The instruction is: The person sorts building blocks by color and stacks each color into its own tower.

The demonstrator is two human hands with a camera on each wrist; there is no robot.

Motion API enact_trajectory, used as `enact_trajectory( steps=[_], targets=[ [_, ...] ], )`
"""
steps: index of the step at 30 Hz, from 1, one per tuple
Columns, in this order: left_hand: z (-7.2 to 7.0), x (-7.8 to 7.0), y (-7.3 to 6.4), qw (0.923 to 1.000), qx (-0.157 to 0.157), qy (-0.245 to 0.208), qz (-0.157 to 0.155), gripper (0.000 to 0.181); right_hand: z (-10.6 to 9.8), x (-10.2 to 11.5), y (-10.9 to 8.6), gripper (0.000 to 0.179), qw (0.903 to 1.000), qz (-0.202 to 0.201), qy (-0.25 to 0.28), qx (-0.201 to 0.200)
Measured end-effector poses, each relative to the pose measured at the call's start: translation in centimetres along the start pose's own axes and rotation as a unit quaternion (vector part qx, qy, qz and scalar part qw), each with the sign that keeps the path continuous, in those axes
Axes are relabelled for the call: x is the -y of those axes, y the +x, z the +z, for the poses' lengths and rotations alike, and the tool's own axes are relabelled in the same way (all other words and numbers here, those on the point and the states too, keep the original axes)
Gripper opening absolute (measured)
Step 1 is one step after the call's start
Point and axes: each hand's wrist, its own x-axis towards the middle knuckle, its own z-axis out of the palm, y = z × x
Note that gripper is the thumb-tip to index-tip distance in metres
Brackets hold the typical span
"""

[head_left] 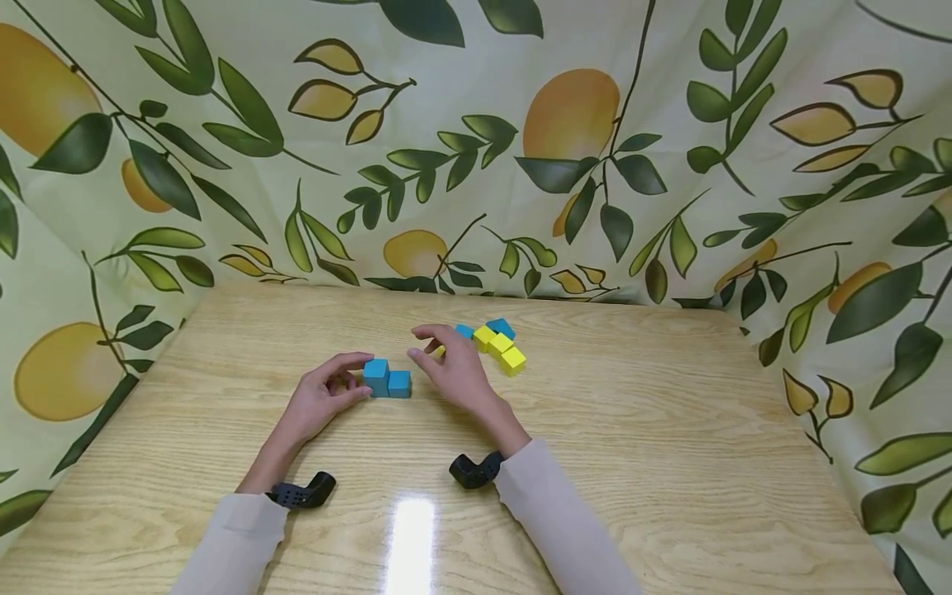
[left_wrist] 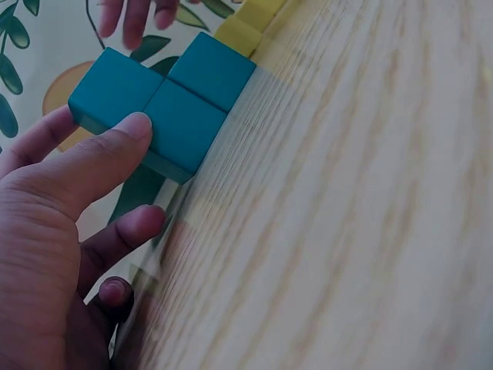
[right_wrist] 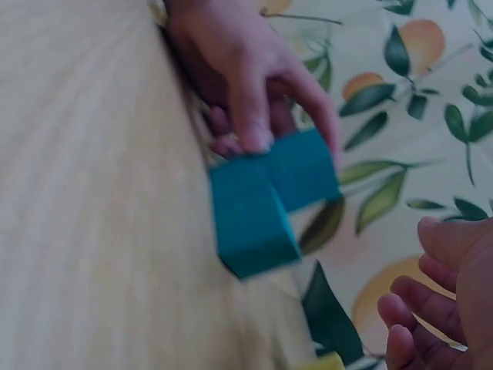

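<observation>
Three blue cubes [head_left: 376,378] form an L on the wooden table: two stacked, and a single blue cube [head_left: 399,384] against the right side of the stack. My left hand [head_left: 323,395] holds the stack from the left, its thumb [left_wrist: 132,129] on the near face and the index finger behind the upper cube. To the right of the cubes, my right hand [head_left: 457,372] hovers with relaxed fingers apart and nothing between them. In the right wrist view, a gap shows between that hand [right_wrist: 462,301] and the single cube.
Beyond the right hand lie several yellow cubes [head_left: 512,361], a blue cube [head_left: 464,330] and a blue angled block [head_left: 501,328]. One yellow piece is partly hidden by the hand. A leaf-and-fruit patterned cloth [head_left: 461,198] rises behind the table [head_left: 632,413].
</observation>
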Motion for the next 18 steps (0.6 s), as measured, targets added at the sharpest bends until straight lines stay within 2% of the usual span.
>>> enact_trajectory(
  steps=[6, 13, 18],
  targets=[
    [0.2, -0.2, 0.0, 0.9999, -0.002, 0.006, -0.009, 0.047, -2.1, -1.3, 0.3, 0.032, 0.9984, 0.026, 0.005, -0.05],
    [-0.1, -3.3, -0.3, 0.9999, -0.001, 0.015, -0.003, 0.043, -3.5, -3.0, 0.5, 0.033, 0.9947, 0.061, -0.006, -0.083],
    [-0.1, -3.6, -0.3, 1.0, 0.001, 0.007, -0.003, 0.044, -3.8, -4.2, 0.5, 0.034, 0.9934, 0.065, -0.02, -0.092]
  ],
)
